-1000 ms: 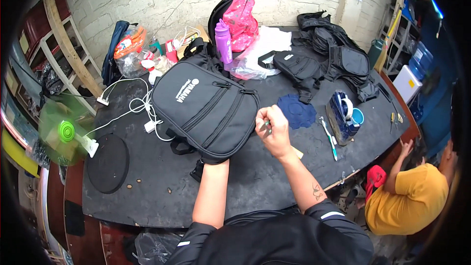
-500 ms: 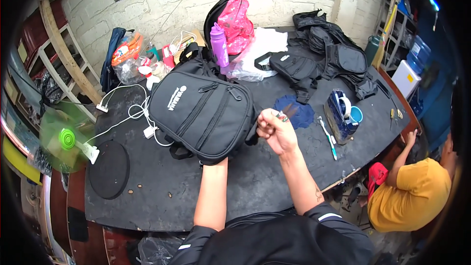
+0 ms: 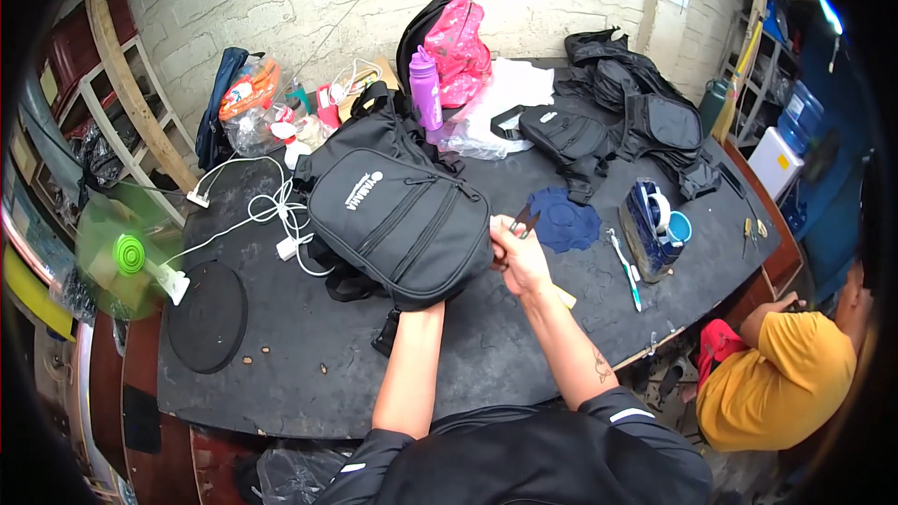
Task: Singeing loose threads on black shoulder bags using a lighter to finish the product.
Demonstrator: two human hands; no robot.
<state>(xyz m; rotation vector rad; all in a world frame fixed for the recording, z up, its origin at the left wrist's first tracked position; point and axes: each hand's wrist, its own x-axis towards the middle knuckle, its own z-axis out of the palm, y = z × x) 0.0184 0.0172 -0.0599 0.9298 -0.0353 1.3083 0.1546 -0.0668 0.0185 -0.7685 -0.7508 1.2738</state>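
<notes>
A black backpack (image 3: 379, 248) lies on the table with its front panel up, showing zippers and pale lettering. My left forearm (image 3: 412, 365) reaches beneath its near edge; the left hand and its fingers are hidden there. Against the right edge of the backpack is my right hand (image 3: 524, 262), closed around small dark thread snips (image 3: 529, 221) whose pointed blades stick out above the fingers. Its fingertips are at the bag's side; whether they pinch the fabric I cannot tell. A small yellow piece (image 3: 564, 297) shows beside my right wrist.
Behind stand a purple bottle (image 3: 426, 89) and a pink bag (image 3: 465, 51). More black bags (image 3: 571, 136), blue cloth (image 3: 565, 221), a toothbrush (image 3: 625, 269) and a tape dispenser (image 3: 645, 229) lie rightward. A white cord (image 3: 245, 217) and fan (image 3: 129, 254) are left. A person in yellow (image 3: 781, 379) sits right.
My right hand has come in against the backpack's right side with the snips. The backpack has shifted a little to the right in view. The yellow piece now shows by my right wrist.
</notes>
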